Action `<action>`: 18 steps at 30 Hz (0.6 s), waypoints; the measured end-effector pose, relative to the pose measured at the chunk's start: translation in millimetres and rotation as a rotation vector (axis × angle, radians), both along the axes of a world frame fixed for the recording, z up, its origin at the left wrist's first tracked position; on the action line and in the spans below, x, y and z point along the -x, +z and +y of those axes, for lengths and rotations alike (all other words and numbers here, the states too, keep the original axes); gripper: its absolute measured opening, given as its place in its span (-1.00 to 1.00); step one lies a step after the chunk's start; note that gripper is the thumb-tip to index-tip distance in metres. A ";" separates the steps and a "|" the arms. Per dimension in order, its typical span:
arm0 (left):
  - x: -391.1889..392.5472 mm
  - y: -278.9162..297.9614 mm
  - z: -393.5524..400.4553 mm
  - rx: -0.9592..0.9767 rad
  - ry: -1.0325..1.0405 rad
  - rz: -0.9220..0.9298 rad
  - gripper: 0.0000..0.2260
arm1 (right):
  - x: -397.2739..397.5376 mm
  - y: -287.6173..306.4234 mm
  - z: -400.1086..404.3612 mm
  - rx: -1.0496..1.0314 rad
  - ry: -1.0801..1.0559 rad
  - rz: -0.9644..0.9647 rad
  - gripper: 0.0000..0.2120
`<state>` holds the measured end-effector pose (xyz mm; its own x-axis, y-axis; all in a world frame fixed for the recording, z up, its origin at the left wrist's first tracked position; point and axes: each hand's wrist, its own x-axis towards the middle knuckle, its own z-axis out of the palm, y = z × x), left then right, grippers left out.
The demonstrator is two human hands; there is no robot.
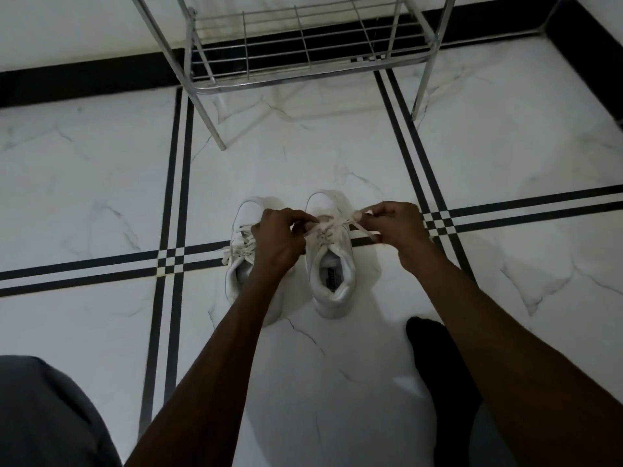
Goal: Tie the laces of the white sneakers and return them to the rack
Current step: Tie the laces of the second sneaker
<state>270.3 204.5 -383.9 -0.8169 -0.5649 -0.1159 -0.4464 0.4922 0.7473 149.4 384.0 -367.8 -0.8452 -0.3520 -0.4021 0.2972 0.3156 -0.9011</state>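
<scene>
Two white sneakers stand side by side on the tiled floor, toes pointing away from me. The right sneaker (332, 264) has its laces (328, 227) pulled taut to both sides. My left hand (278, 239) pinches the left lace end and partly covers the left sneaker (241, 261). My right hand (392, 224) pinches the right lace end, stretched over the floor. The left sneaker's laces (236, 249) lie loose across its tongue and over its outer side. The chrome wire rack (303, 48) stands beyond the shoes, its bottom shelf bare.
White marble-look floor tiles with black double stripes (172, 203) run around the shoes. A black skirting band (84, 79) lines the wall behind the rack. My dark-socked foot (435, 362) is at the lower right and a grey-clad knee (43, 416) at the lower left.
</scene>
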 end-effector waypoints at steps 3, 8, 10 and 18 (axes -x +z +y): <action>-15.7 -1.2 -5.8 0.229 -0.012 -0.107 -0.84 | 6.4 -12.1 22.1 -0.069 -0.135 -0.117 -0.82; -34.7 0.0 -5.9 0.410 -0.035 -0.176 -0.82 | 1.1 -36.2 33.9 -0.303 -0.092 -0.094 -0.85; -37.9 -0.3 -4.5 0.498 -0.052 -0.195 -0.84 | 1.7 -36.1 30.7 -0.403 -0.088 -0.113 -0.79; -44.4 -1.3 5.1 0.696 -0.028 -0.281 -0.81 | 4.3 -32.7 32.6 -0.558 -0.033 0.054 -0.70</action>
<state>314.7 209.6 -385.2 -0.8246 -0.5631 0.0541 -0.5546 0.8236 0.1188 145.1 416.6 -400.5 -0.8768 -0.0711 -0.4756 0.2734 0.7399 -0.6147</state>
